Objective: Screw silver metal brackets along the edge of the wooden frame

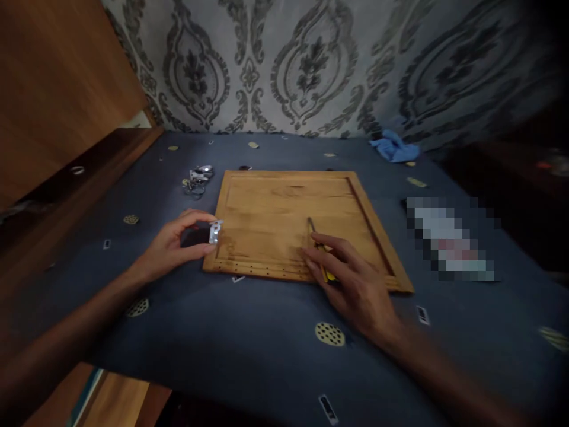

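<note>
A framed wooden panel [275, 219] lies flat, with a row of small dark holes along its near edge. My left hand [171, 243] pinches a small shiny metal hinge [215, 232] between thumb and fingers, at the panel's left edge. Over the panel's near right part, my right hand [355, 284] is closed around a screwdriver [312, 225] with a yellow and black handle. Its dark shaft points away from me, and the fingers cover much of the handle.
Several metal fittings [198, 181] lie in a loose pile beyond my left hand. A crumpled blue cloth [395, 147] sits at the back right. To the right is a blurred-out flat item [451, 240]. Dark patterned cloth [249, 344] covers the surface; a patterned curtain [267, 65] hangs behind.
</note>
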The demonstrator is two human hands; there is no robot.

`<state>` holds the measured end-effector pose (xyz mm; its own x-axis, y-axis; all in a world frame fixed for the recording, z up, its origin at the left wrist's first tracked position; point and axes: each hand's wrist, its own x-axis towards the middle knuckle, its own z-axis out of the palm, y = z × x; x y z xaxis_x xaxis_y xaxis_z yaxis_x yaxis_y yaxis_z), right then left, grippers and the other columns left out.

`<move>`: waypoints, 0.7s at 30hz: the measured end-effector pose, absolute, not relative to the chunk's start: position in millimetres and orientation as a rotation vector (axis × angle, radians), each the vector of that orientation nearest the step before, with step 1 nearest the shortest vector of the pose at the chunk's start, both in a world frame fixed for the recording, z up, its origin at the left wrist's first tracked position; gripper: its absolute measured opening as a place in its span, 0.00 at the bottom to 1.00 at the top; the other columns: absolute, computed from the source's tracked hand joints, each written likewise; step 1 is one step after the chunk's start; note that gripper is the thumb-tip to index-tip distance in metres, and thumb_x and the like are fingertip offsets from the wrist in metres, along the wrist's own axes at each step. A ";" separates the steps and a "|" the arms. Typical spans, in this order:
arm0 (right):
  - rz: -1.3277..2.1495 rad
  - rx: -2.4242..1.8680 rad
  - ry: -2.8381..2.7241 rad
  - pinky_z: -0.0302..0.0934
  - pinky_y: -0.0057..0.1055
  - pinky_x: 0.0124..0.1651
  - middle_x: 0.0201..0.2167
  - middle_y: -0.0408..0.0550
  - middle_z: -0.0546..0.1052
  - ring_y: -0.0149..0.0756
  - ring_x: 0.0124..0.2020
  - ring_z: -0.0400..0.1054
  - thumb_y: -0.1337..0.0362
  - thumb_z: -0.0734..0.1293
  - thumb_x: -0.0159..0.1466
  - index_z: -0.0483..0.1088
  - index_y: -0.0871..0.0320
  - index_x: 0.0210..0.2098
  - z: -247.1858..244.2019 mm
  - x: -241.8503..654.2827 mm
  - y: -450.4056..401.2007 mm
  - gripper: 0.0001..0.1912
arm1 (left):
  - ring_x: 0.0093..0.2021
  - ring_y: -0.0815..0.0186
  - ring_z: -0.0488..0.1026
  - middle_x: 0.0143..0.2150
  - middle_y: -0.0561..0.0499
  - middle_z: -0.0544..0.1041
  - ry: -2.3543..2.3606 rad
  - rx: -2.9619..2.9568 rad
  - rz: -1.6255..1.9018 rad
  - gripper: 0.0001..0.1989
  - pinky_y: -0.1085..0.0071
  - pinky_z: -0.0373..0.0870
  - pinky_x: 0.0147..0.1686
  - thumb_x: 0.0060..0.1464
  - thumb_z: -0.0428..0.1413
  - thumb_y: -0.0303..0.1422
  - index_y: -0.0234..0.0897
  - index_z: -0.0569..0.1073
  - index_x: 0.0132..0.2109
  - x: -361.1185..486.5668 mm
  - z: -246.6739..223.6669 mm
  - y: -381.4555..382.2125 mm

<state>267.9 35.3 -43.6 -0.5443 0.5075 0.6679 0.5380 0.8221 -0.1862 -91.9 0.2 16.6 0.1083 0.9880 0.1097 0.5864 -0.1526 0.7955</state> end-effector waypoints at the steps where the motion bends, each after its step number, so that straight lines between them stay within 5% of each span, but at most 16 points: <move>1: -0.101 -0.753 -2.266 0.76 0.39 0.42 0.58 0.57 0.80 0.41 0.45 0.79 0.69 0.67 0.76 0.75 0.50 0.56 -40.0 266.5 33.2 0.13 | 0.61 0.51 0.76 0.58 0.44 0.80 1.506 1.846 0.887 0.24 0.54 0.71 0.67 0.57 0.66 0.47 0.39 0.80 0.56 -96.6 13.1 -3.8; 4: -0.232 -0.728 -2.315 0.70 0.41 0.40 0.54 0.55 0.82 0.42 0.41 0.76 0.67 0.69 0.75 0.76 0.49 0.54 -28.9 259.8 27.0 0.11 | 0.67 0.49 0.72 0.61 0.43 0.79 1.431 1.982 0.851 0.24 0.50 0.65 0.72 0.59 0.68 0.47 0.41 0.81 0.57 -105.7 2.8 -15.3; 10: -0.173 -0.417 -2.461 0.64 0.47 0.60 0.46 0.53 0.82 0.42 0.49 0.72 0.74 0.56 0.79 0.73 0.59 0.55 -14.3 227.8 19.8 0.16 | 0.70 0.46 0.67 0.66 0.41 0.74 1.324 2.223 0.751 0.27 0.44 0.65 0.71 0.63 0.69 0.49 0.46 0.78 0.64 -108.1 -8.9 -31.8; 16: -0.122 -0.301 -2.495 0.60 0.37 0.40 0.29 0.45 0.74 0.40 0.35 0.63 0.74 0.55 0.79 0.76 0.64 0.54 -16.4 189.0 18.5 0.18 | 0.71 0.46 0.65 0.69 0.38 0.70 1.311 2.346 0.708 0.28 0.44 0.66 0.71 0.66 0.67 0.49 0.45 0.76 0.66 -102.0 -15.9 -37.2; 21: -0.106 -0.287 -2.516 0.60 0.37 0.41 0.29 0.47 0.73 0.40 0.35 0.62 0.75 0.55 0.78 0.78 0.69 0.54 -23.6 175.0 17.0 0.20 | 0.72 0.46 0.63 0.70 0.38 0.68 1.314 2.384 0.658 0.28 0.42 0.65 0.71 0.66 0.66 0.49 0.45 0.75 0.67 -100.6 -13.6 -39.3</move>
